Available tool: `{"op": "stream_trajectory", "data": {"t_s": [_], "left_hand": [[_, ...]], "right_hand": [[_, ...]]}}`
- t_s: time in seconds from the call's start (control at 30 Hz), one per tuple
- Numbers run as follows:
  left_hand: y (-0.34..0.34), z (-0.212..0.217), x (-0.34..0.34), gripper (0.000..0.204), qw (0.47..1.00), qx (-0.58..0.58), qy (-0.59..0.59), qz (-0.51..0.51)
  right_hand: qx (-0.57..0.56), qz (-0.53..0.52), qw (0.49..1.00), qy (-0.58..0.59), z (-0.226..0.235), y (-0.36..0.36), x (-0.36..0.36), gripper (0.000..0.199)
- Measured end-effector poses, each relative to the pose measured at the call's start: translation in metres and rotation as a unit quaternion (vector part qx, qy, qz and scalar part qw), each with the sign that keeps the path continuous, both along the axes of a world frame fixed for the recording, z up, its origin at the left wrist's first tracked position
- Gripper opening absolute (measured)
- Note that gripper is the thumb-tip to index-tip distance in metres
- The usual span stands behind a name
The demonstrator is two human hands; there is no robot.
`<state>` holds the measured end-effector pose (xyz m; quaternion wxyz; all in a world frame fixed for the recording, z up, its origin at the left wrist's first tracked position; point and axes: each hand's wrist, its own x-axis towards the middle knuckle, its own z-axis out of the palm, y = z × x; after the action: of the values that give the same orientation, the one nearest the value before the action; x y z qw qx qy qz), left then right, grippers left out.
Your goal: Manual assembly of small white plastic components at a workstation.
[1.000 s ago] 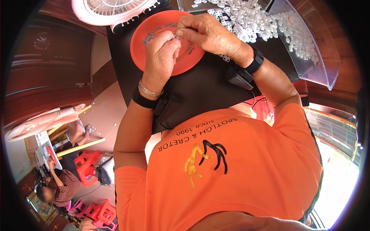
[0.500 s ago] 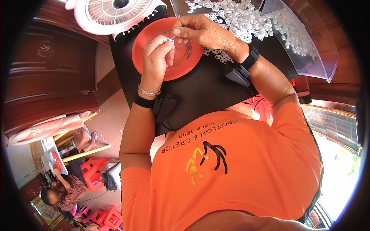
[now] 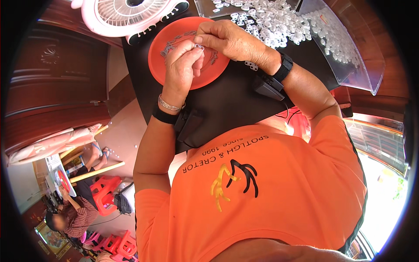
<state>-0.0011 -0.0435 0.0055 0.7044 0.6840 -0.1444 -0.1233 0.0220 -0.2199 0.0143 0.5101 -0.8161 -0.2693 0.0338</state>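
Observation:
Over a round orange-red plate [image 3: 158,71] my two hands meet. My left hand [image 3: 180,67] is closed, pinching a small white plastic piece with holes [image 3: 199,46] between thumb and forefinger. My right hand [image 3: 224,40] is also closed, its thumb and forefinger pressed together right beside that piece. What the right fingertips hold, if anything, is too small and covered to make out. Thin grey bits [image 3: 167,49] lie scattered on the plate, partly hidden behind my hands.
A heap of small white plastic pieces [image 3: 279,24] spreads over the black table [image 3: 227,102] beyond my right hand. Clear plastic bins [image 3: 364,78] stand at the far right. A pink-white fan [image 3: 131,26] is at the far left. Another person [image 3: 80,218] sits off to the left.
My left hand has moved a little to the right with the white piece. The right hand is slightly lower and its fingertips still meet the left ones.

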Motion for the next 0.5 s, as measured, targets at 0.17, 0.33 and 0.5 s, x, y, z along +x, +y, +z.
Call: {"op": "stream_trajectory", "data": {"t_s": [0.17, 0.33, 0.5], "left_hand": [[-0.001, -0.002, -0.002, 0.021, 1.000, 0.012, -0.011, 0.003], [0.000, 0.002, 0.001, 0.020, 1.000, -0.016, 0.017, 0.016], [0.002, 0.001, 0.002, 0.020, 1.000, 0.009, 0.009, -0.007]], "right_hand": [[-0.014, -0.064, 0.995, -0.075, -0.004, 0.006, -0.007, 0.029], [0.026, -0.050, 0.998, 0.001, -0.003, 0.004, 0.000, 0.034], [0.076, -0.086, 0.993, 0.039, -0.004, -0.003, 0.007, 0.041]]}}
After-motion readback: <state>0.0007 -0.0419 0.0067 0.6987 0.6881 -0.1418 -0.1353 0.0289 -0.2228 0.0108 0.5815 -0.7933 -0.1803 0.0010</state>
